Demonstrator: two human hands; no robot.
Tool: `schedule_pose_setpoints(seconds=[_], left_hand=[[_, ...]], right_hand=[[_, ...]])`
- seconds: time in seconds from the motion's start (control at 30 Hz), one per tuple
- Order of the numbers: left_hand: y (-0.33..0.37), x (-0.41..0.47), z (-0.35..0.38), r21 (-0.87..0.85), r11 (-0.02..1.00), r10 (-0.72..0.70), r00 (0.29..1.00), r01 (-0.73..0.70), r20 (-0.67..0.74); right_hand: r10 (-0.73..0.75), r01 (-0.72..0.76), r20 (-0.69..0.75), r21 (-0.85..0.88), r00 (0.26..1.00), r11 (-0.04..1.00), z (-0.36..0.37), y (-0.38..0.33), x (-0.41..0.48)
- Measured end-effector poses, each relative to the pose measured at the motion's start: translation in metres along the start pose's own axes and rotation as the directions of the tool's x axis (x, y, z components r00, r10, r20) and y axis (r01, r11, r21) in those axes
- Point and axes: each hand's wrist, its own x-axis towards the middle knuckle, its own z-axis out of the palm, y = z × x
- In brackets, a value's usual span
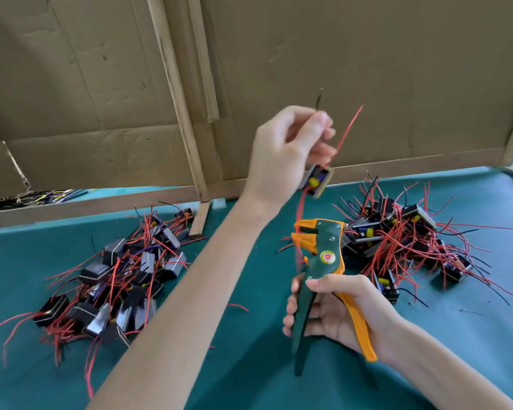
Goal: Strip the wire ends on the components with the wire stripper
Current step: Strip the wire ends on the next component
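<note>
My left hand (282, 152) is raised above the table and grips a small black component (317, 180) with a yellow part. From the component a red wire (348, 128) sticks up to the right, a black wire rises above my fingers, and another red wire hangs down into the jaws of the wire stripper (320, 255). The stripper is green and orange and stands upright. My right hand (335, 309) holds it by its handles, with the handles spread apart.
Two piles of black components with red and black wires lie on the teal table cover (249, 365): one pile at the left (122, 279), one at the right (403, 241). A cardboard wall (367, 69) with wooden strips closes off the back.
</note>
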Motion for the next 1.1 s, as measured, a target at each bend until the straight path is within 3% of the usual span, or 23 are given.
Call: schedule_pose_setpoints(seconds=[0.17,0.27,0.3,0.37,0.43,0.6,0.63,0.7,0.77,0.83,0.97,1.1], left_hand=[[-0.014,0.011,0.074,-0.161,0.978,-0.088,0.96,0.135,0.267],[-0.034,-0.002,0.104,-0.035,0.956,-0.251,0.876,0.29,0.411],[-0.039,-0.007,0.109,0.043,0.951,-0.292,0.841,0.307,0.455],[-0.043,-0.017,0.109,0.252,0.943,-0.322,0.796,0.219,0.512],[-0.038,-0.026,0.097,0.388,0.919,-0.284,0.795,0.067,0.536],[-0.01,-0.044,0.021,0.46,0.888,-0.217,0.888,0.007,0.405],[-0.007,-0.045,-0.001,0.561,0.827,-0.262,0.902,0.027,0.344],[-0.004,-0.043,-0.045,0.824,0.562,-0.416,0.886,0.074,0.204],[-0.008,-0.044,-0.084,0.952,0.292,-0.574,0.813,0.09,0.099],[-0.018,-0.048,-0.108,0.986,0.134,-0.679,0.734,0.098,0.019],[-0.046,-0.056,-0.125,0.996,0.075,-0.775,0.631,0.038,0.034],[-0.066,-0.059,-0.122,0.996,0.062,-0.723,0.685,-0.07,0.094]], right_hand=[[0.027,-0.024,-0.056,0.042,0.998,0.999,0.001,-0.006,0.001],[0.103,-0.123,-0.146,-0.14,0.984,0.982,0.002,-0.014,0.001],[0.093,-0.102,-0.117,-0.076,0.989,0.992,0.001,-0.014,0.0],[0.025,-0.02,-0.065,0.074,0.998,0.997,0.002,-0.013,-0.004],[-0.018,0.026,-0.06,0.126,0.998,0.992,-0.004,-0.007,-0.004],[-0.01,0.021,-0.069,0.162,0.998,0.987,-0.004,-0.007,-0.001],[-0.016,0.027,-0.07,0.153,0.997,0.988,-0.004,-0.007,-0.002],[-0.026,0.036,-0.073,0.139,0.997,0.99,-0.003,-0.007,-0.002],[-0.023,0.033,-0.081,0.128,0.996,0.991,-0.003,-0.006,-0.002],[-0.024,0.033,-0.077,0.12,0.997,0.992,-0.003,-0.005,-0.003],[-0.026,0.033,-0.074,0.096,0.997,0.995,-0.003,-0.005,-0.003],[-0.026,0.036,-0.095,0.099,0.995,0.994,-0.003,-0.006,-0.003]])
